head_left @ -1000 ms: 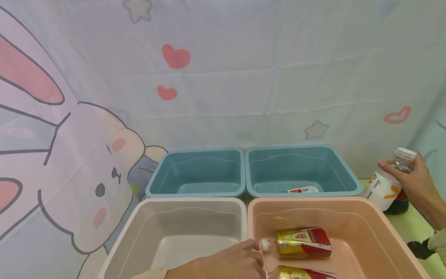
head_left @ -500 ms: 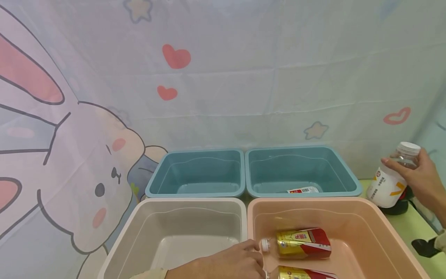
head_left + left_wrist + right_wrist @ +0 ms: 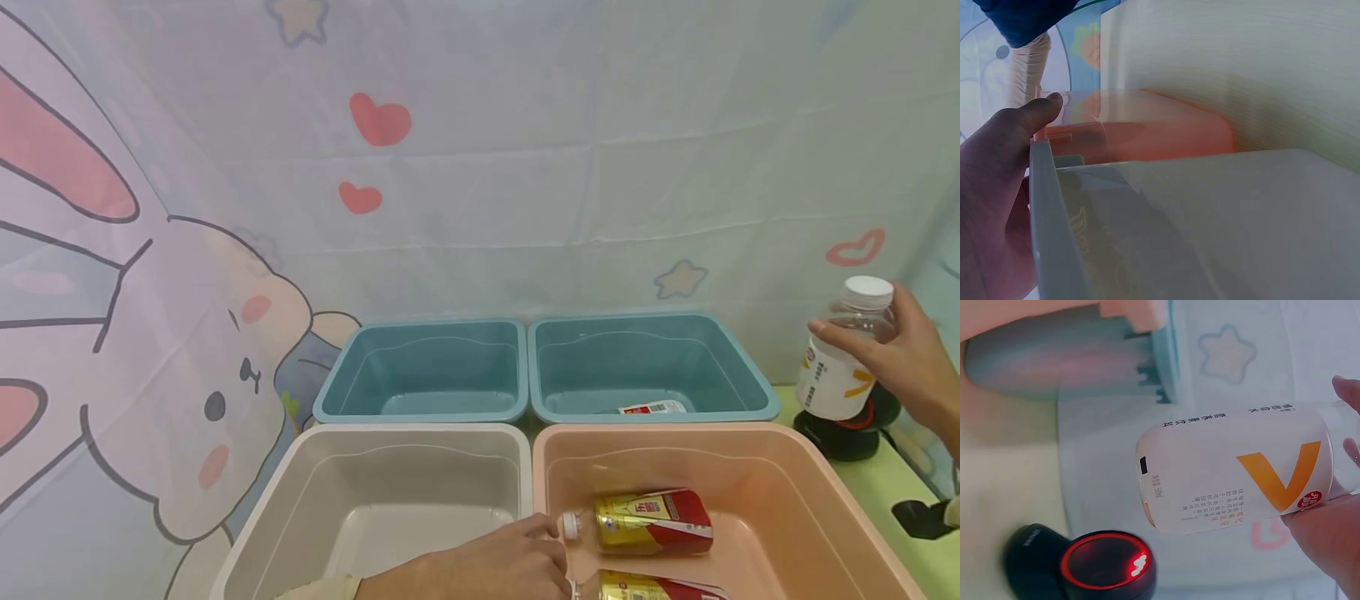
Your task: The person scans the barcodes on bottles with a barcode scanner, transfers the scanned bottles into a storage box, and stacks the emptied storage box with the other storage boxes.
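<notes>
My right hand (image 3: 907, 358) grips a plastic drink bottle (image 3: 1235, 469) round its clear upper part. The bottle has a white cap, a white label and an orange V, and stands nearly upright in the head view. Its base overlaps a black round device (image 3: 1107, 565) with a lit red ring. My left hand (image 3: 495, 562) rests over the adjoining rims of the grey bin (image 3: 420, 432) and the peach bin (image 3: 660, 433). Its fingertips lie right at the white caps of two red-and-gold bottles, the upper bottle (image 3: 654, 522) and the lower bottle (image 3: 656, 588), both lying in the peach bin.
Two blue bins stand behind, the left one (image 3: 420, 419) and the right one (image 3: 652, 417). A white-and-red labelled item (image 3: 654, 408) lies in the right blue bin. A green tabletop (image 3: 877, 492) runs along the right side. A printed cloth (image 3: 480, 208) hangs behind the bins.
My right hand has lifted the white-labelled bottle and turned it more upright, uncovering more of the black device beneath. The left hand and the bottles in the peach bin have not moved.
</notes>
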Motion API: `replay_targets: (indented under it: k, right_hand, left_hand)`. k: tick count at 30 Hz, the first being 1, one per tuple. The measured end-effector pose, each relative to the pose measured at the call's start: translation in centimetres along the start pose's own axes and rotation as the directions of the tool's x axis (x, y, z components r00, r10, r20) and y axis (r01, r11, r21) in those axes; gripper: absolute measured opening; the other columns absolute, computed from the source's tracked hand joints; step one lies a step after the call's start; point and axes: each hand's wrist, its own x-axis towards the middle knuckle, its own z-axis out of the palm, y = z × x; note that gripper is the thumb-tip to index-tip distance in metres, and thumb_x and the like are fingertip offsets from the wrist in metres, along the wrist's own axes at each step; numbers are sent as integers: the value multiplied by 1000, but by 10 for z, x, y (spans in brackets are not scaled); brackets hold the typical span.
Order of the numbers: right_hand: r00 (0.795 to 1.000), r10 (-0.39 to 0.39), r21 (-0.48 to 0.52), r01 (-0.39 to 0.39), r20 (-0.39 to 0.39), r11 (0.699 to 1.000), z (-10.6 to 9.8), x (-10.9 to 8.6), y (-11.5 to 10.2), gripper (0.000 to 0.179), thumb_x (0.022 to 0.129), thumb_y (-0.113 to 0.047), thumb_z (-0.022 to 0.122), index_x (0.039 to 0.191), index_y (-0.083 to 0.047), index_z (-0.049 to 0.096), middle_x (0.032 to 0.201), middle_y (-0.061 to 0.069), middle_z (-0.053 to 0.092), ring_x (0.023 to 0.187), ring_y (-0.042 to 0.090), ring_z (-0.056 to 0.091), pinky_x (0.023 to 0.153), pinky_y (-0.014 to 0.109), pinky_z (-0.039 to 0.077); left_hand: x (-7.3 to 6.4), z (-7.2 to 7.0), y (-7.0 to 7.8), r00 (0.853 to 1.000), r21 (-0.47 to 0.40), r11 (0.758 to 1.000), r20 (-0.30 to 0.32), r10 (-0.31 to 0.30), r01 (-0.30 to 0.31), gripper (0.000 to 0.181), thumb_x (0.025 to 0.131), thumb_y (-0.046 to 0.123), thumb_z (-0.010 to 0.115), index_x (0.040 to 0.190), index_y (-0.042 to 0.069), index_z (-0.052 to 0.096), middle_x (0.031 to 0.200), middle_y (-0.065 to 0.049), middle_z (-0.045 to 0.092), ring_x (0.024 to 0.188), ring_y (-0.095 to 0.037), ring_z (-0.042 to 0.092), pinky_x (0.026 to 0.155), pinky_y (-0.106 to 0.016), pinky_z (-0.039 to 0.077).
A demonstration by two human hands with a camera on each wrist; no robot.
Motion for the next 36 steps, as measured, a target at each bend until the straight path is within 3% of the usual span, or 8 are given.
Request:
replay_targets:
  k: [2,5,12,18,22,28,31,36]
  right_hand:
    - [1000,-30,-7,30,4,1000,-1,1,-7,77,99,-20,72,158,-38,26,123,-25,43,109,-5,44,103,57,43]
    - [998,-64,-17,64,16,998,0,2,-18,75,97,-16,75,155,-33,31,122,-23,47,104,-5,46,84,30,42]
    - [992,-92,-51,96,91,994,11,4,-42,72,96,-20,76,152,-28,33,122,-14,49,101,-1,45,81,67,49]
    - [975,-145,-47,155,170,987,21,6,-63,68,94,-17,78,148,-18,36,124,-4,54,102,0,52,70,27,48]
    - [963,-165,-44,178,214,983,32,9,-80,68,95,-18,77,148,-12,34,132,5,55,111,10,55,73,24,48]
    - [938,-198,-51,221,286,974,50,12,-100,73,95,-21,76,152,-10,31,137,19,53,124,45,51,86,57,47]
    - [915,-233,-45,262,331,964,59,12,-104,77,95,-21,76,154,-8,29,136,24,52,120,49,51,87,73,44]
    - [884,-267,-59,312,384,948,74,11,-107,82,94,-24,78,156,-6,27,136,26,52,115,49,55,84,74,49]
  left_hand:
    - [0,0,0,1000,4,1000,-4,0,0,17,102,43,61,107,44,78,105,33,69,106,10,53,108,-25,29]
    - [0,1,1,1000,10,1000,-11,2,-2,17,102,42,62,106,44,78,104,33,69,106,10,54,108,-25,30]
    - [1,0,1,1000,-6,1000,-3,2,-2,16,102,43,62,105,44,78,104,33,68,106,10,53,108,-25,30]
    - [1,0,1,1000,10,1000,-7,6,-6,16,102,43,62,104,44,78,104,33,68,105,10,53,108,-25,30]
    - [0,0,1,1000,11,1000,-10,8,-7,17,102,43,62,105,44,78,106,33,69,106,9,53,108,-26,30]
    - [1,-1,0,1000,-23,1000,12,6,-5,18,103,43,61,109,43,78,108,32,69,108,9,53,109,-25,29]
    - [2,-1,1,1000,-26,1000,20,3,-3,18,103,44,61,110,44,78,108,32,68,108,9,52,109,-25,28]
    - [3,0,3,1000,-1,1000,8,5,-5,17,102,44,61,108,44,78,106,33,68,108,10,53,108,-25,29]
